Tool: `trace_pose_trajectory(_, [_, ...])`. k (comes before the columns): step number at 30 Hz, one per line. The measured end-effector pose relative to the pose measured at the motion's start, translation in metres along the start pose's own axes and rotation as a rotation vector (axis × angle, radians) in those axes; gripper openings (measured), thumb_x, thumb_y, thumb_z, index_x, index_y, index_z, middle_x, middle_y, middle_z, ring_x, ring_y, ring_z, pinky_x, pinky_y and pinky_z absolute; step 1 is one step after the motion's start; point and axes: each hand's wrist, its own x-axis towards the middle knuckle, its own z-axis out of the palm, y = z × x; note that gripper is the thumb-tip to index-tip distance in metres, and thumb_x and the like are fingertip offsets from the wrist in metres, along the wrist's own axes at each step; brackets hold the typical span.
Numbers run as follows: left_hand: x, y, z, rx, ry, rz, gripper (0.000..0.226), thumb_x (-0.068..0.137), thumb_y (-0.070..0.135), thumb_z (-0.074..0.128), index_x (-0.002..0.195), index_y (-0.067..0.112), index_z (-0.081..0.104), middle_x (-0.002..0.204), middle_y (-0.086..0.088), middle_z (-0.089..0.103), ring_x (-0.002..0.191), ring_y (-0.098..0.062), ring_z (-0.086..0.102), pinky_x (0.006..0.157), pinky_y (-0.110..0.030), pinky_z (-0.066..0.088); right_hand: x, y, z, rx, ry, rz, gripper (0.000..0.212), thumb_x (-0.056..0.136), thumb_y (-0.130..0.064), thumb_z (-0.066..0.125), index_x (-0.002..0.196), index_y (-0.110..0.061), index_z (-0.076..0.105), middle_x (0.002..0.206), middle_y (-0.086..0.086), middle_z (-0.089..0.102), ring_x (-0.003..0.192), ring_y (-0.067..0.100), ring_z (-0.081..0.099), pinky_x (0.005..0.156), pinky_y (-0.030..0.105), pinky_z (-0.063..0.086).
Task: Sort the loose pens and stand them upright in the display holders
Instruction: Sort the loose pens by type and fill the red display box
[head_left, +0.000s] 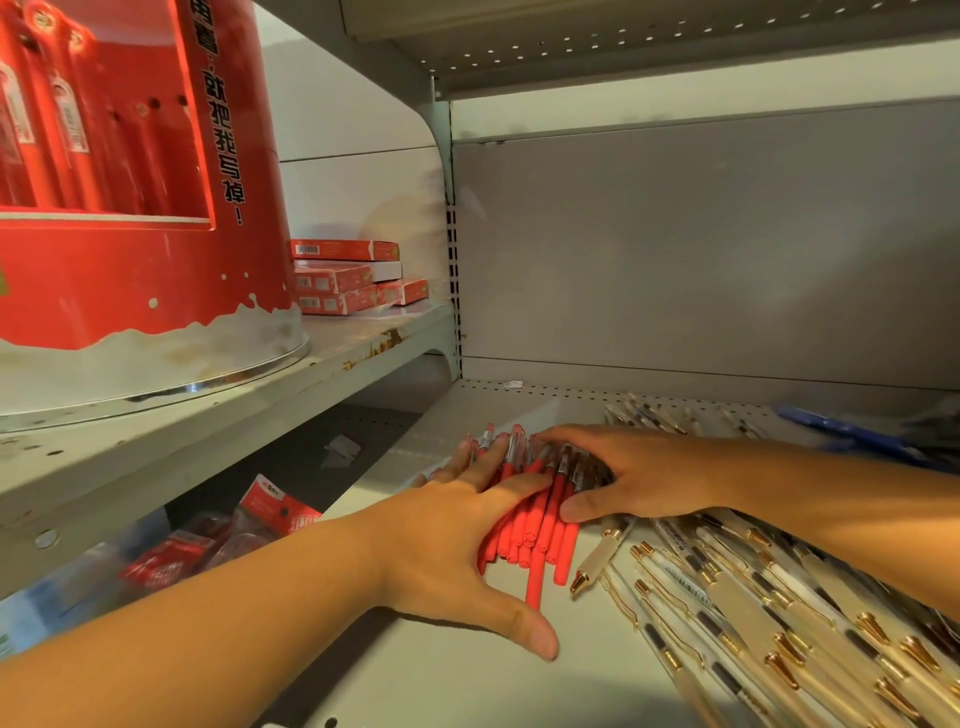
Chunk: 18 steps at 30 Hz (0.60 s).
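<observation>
A bundle of red pens (540, 525) lies on the grey shelf (447, 675). My left hand (457, 540) lies flat along the bundle's left side, fingers straight and thumb spread toward me. My right hand (634, 475) covers the bundle's far right end, fingers curled over the clear barrels and thumb pressed against the red caps. A heap of cream and gold pens (769, 613) is spread on the shelf to the right. A large red round display holder (145, 218) stands on the upper shelf at left, with red pens upright inside its window.
Red flat boxes (348, 278) are stacked behind the display holder. Red packets (228, 535) lie on the lower shelf at left. More clear pens (649, 415) and a blue item (852, 431) lie at the back right. The shelf's grey back wall (701, 249) rises behind.
</observation>
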Motion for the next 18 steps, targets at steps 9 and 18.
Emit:
trace_pose_trajectory(9, [0.007,0.0,0.001,0.049,0.093,-0.015,0.092,0.066,0.089,0.056,0.142,0.057,0.016,0.161,0.011,0.018,0.148,-0.023,0.023,0.117,-0.041,0.025,-0.001,-0.007,0.016,-0.025,0.142,-0.053,0.089,0.062,-0.083,0.062,0.139,-0.05,0.031,0.136,-0.016,0.047,0.116,0.005,0.047,0.087,0.02,0.04])
trace_pose_trajectory(18, [0.009,-0.004,0.005,0.066,0.078,-0.045,0.094,0.065,0.093,0.05,0.141,0.062,0.004,0.16,0.01,0.019,0.141,-0.031,0.035,0.113,-0.048,0.037,0.01,-0.006,-0.005,0.099,0.142,0.092,0.088,0.072,-0.085,0.035,0.146,-0.039,0.034,0.151,-0.005,0.039,0.119,0.008,0.044,0.089,0.029,0.039])
